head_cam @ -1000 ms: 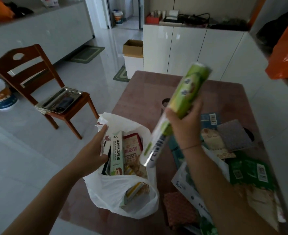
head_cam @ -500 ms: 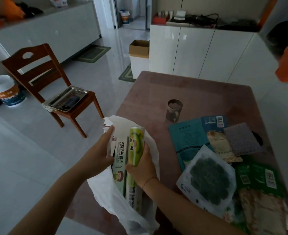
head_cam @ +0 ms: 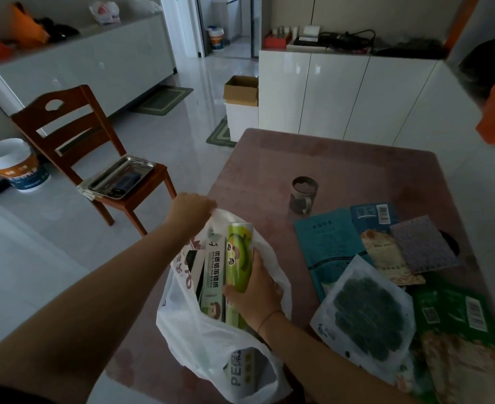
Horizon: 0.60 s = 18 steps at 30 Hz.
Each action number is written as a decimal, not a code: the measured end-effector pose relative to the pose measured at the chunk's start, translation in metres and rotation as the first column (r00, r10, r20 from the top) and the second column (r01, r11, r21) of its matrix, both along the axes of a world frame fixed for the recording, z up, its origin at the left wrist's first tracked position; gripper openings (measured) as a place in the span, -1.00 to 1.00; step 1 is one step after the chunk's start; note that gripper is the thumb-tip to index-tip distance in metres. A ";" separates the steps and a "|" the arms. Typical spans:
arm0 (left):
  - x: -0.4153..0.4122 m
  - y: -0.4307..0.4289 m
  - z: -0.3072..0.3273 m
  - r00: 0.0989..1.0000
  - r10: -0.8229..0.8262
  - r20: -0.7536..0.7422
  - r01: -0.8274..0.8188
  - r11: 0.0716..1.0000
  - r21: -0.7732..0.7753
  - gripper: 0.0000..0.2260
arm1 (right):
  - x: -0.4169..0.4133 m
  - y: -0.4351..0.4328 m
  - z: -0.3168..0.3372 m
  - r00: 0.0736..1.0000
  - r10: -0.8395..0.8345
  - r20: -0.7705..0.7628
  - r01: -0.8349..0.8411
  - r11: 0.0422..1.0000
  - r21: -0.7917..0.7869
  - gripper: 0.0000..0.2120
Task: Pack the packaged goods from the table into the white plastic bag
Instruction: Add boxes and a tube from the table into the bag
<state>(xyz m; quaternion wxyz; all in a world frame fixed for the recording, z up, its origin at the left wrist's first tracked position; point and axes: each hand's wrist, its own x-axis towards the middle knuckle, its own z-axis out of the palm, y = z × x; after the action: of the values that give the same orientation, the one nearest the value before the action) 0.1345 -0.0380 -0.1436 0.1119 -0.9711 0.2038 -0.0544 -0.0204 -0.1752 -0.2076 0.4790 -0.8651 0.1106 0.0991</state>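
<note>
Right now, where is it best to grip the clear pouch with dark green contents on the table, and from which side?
Probably grip the clear pouch by its bare top corner, coming from above on the bag side. It lies flat, on top of other packets, and that corner is nearest to the right hand.

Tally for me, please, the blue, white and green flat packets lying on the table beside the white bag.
Blue flat plastic packets: 2 (large teal packet, darker barcoded packet)
White plastic pouch with dark green contents: 1
Green barcoded plastic packet: 1
Total: 4
</note>
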 end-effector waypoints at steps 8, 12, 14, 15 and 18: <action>0.003 -0.027 0.034 0.965 0.040 -0.257 -0.231 0.584 -0.778 -0.69 | 0.007 0.004 0.000 0.998 0.052 0.023 -0.046 0.981 -0.191 -0.03; -0.006 -0.034 0.041 0.973 -0.010 -0.231 -0.181 0.589 -0.787 -0.72 | 0.031 -0.014 0.004 0.997 0.006 -0.073 -0.022 0.973 -0.228 -0.11; -0.013 -0.034 0.036 0.956 -0.013 -0.293 -0.211 0.664 -0.717 -0.73 | 0.037 -0.023 0.007 0.997 0.021 -0.070 -0.037 0.971 -0.236 -0.23; -0.019 -0.033 0.031 0.950 0.020 -0.312 -0.232 0.714 -0.661 -0.64 | 0.038 -0.028 0.009 0.999 0.033 -0.017 -0.036 0.971 -0.238 -0.35; -0.039 -0.029 0.016 0.945 0.203 -0.256 -0.306 0.823 -0.478 -0.29 | 0.033 -0.047 0.012 0.955 0.071 0.287 0.022 0.951 -0.309 -0.73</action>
<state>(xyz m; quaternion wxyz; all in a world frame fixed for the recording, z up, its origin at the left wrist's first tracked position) 0.0954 -0.0667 -0.1275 -0.1638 -0.9847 0.0600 0.0037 0.0123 -0.2222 -0.1959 0.3475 -0.9357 0.0414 -0.0435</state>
